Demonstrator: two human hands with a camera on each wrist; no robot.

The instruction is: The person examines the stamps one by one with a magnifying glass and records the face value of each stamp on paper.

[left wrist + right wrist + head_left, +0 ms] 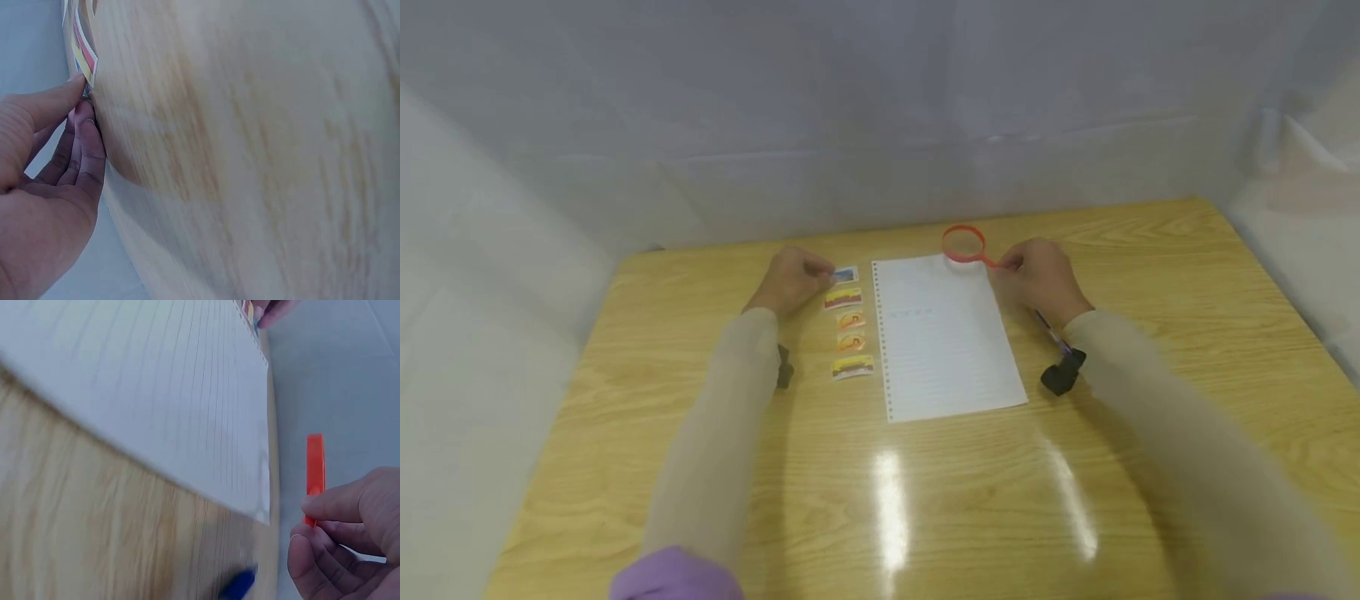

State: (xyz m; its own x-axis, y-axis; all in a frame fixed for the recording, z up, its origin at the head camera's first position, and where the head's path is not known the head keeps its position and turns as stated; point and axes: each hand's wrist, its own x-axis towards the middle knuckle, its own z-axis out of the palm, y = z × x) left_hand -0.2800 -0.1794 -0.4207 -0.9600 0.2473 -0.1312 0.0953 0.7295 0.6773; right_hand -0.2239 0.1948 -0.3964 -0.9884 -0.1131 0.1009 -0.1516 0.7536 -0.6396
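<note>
My left hand pinches the left edge of a small blue stamp between thumb and fingertips, at the far end of a column of stamps. Below it in that column lie a yellow-and-red stamp, two orange stamps and another yellow stamp. With thumb and fingers, my right hand grips the handle of a red magnifying glass. In the head view its round lens overlaps the top edge of a lined sheet of paper. The right wrist view shows the red frame edge-on, raised above the table.
A pen lies right of the paper, partly hidden under my right wrist; its blue end shows in the right wrist view. Faint writing marks the sheet. The wooden table ends at a pale curtain.
</note>
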